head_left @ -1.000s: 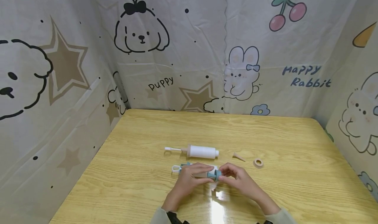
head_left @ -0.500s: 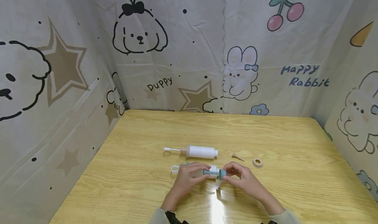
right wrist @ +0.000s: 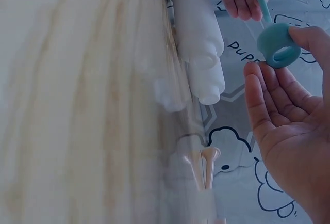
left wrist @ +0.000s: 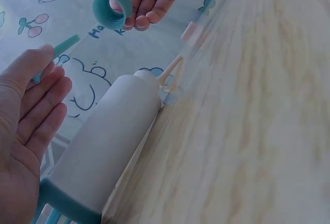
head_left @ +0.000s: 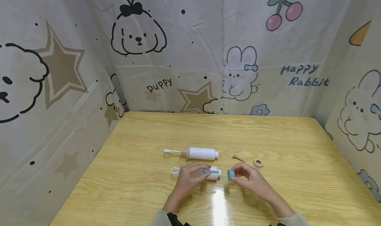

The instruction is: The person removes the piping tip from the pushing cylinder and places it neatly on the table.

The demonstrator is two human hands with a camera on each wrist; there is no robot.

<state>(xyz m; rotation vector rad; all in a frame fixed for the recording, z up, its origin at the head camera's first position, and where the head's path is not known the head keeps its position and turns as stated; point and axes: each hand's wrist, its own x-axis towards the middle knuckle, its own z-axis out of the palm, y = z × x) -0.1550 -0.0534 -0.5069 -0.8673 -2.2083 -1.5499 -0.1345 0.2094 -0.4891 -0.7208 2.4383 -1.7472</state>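
Observation:
My left hand (head_left: 188,180) pinches a slim teal nozzle (head_left: 212,171) between thumb and fingertips, its narrow end pointing right. A teal ring cap (head_left: 230,175) is pinched in my right hand (head_left: 249,179), apart from the nozzle. In the right wrist view the ring cap (right wrist: 276,46) shows its hollow middle. Below my left hand lies a white cylinder (left wrist: 105,136) with a teal collar (left wrist: 72,206) and, in the head view, a white loop handle (head_left: 175,170). The hand hides part of that cylinder in the head view.
Just behind lies a second white cylinder (head_left: 202,153) with a beige collar and a thin white rod (head_left: 172,151). To its right are a beige nozzle (head_left: 238,158) and a beige ring (head_left: 258,162). Printed cloth (head_left: 166,64) hangs around the wooden table (head_left: 143,199).
My right hand has moved right with the teal ring cap, parting it from the teal nozzle. The nozzle stays in my left hand, and more of the white cylinder's tip now shows.

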